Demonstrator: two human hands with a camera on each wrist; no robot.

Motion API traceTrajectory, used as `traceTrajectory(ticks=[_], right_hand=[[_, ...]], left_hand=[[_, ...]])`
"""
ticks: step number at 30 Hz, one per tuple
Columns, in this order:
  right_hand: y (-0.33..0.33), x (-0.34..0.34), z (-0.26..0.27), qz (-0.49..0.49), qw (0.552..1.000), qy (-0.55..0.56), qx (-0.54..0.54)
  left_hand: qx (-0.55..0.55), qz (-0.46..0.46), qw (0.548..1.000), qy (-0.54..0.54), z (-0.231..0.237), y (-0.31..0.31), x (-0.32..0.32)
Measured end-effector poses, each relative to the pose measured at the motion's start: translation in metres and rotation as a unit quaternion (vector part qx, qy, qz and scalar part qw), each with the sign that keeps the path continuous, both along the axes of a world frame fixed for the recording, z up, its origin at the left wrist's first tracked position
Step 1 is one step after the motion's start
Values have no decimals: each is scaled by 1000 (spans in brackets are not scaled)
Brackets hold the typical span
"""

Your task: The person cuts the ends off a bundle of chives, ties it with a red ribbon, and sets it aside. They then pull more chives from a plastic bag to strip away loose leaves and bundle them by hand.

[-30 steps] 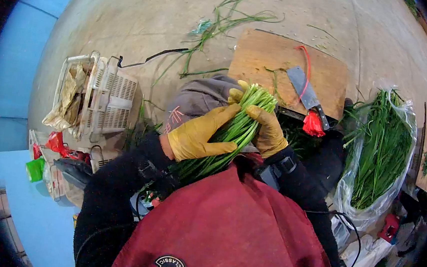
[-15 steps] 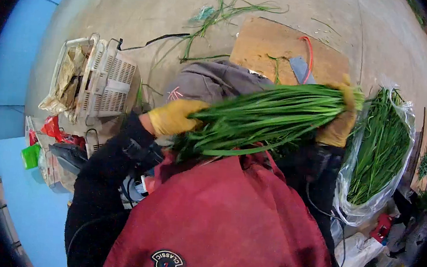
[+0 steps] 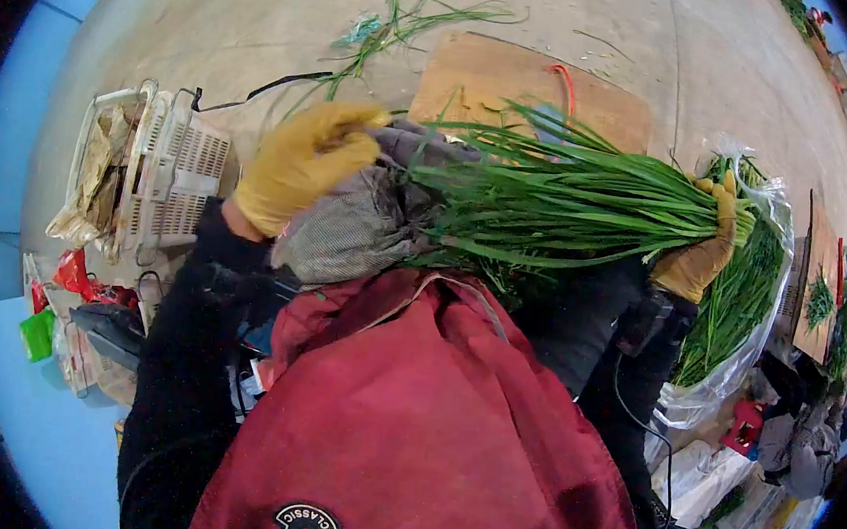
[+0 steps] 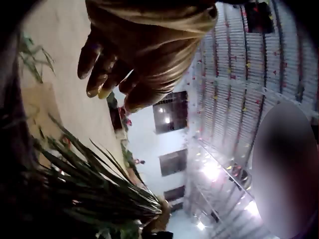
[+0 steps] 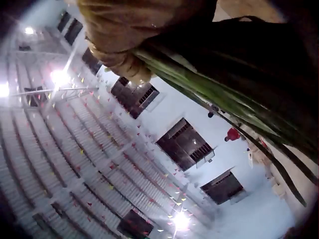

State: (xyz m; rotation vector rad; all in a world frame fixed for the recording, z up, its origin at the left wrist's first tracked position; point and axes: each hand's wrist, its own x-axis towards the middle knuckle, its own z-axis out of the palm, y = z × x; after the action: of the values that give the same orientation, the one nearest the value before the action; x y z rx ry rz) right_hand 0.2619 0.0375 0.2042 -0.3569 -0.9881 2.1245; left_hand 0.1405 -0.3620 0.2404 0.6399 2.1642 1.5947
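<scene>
A thick bunch of garlic chives (image 3: 568, 201) lies sideways in front of the body in the head view, its pale stalk ends at the right. My gloved right hand (image 3: 698, 251) grips it near those ends, fingers curled round the stalks. The long leaves fan out leftward and cover much of a wooden board (image 3: 498, 71). My gloved left hand (image 3: 302, 170) is apart from the leaf tips, up on the left over grey cloth, holding nothing. The left wrist view shows its fingers (image 4: 107, 74) loosely bent. Only part of a cleaver blade (image 3: 546, 125) shows behind the leaves.
A clear plastic bag (image 3: 781, 243) with more chives stands by the right forearm. White plastic crates (image 3: 197, 172) are on the left. Loose leaves (image 3: 392, 33) lie on the floor beyond the knees. A red strap (image 3: 567, 87) crosses the board.
Both hands were on the bunch at first. The bunch swung sideways, stalk ends to the right in the right hand. The left hand has let go of the leaves and risen away.
</scene>
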Motion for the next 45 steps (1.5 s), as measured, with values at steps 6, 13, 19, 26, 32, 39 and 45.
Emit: traceTrajectory(ticks=[6,13,19,26,32,39,45], right_hand=[[-58,-3,28,27,985,-33,167],[-99,-29,36,77,996,0,47],[-91,-74,31,259,960,106,27],[-79,-146,-90,300,911,-135,249],[-149,-194,-154,284,660,-240,653],[-141,-209,-169,288,502,-381,721],[-103,-128,-224,274,552,-262,742]], left_hand=[[62,-154,947,276,5,129,33],[122,-95,977,144,-30,185,41],[188,12,982,-6,-56,178,14],[331,103,918,-191,-59,67,-42],[428,113,893,-83,-35,19,-74],[420,103,898,-82,-46,14,-77],[432,114,884,-136,-40,10,-86]])
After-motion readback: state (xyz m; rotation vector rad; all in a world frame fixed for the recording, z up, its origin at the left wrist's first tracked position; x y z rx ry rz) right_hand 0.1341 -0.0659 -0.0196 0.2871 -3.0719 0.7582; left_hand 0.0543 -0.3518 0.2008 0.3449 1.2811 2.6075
